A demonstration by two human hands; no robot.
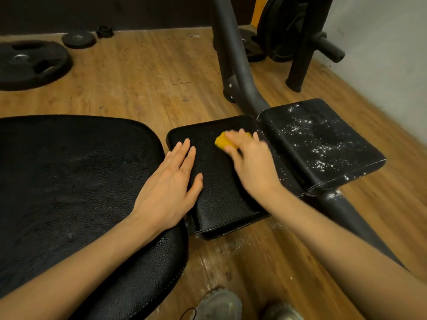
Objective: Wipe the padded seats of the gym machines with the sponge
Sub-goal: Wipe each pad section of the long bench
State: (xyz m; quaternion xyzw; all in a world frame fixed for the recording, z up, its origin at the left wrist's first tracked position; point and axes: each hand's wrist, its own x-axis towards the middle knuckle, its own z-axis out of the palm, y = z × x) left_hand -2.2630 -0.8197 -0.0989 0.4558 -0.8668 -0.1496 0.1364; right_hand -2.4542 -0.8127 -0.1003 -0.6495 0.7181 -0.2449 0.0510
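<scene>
Nearest, the large rounded black leather seat pad [76, 181] fills the lower left; the left forearm crosses it. The left hand [172, 181] lies flat with fingers straight, palm at the gap between the big seat and the small rectangular black leather pad [221, 195], fingertips on that smaller pad, holding nothing, apparently bracing.

Just beyond and right, the right hand [250, 160] presses down on the yellow rectangular sponge [223, 141], fingers curled over it, at the far part of the same small pad. Motion blur on this hand; exact grip unclear.

Farther right, touching across a seam, sits the second rectangular black pad speckled with white powder [321, 144], long axis running away and left. The dirt lies right of the sponge, so the right hand is nearer; judged next stroke crosses the seam rightward.
</scene>
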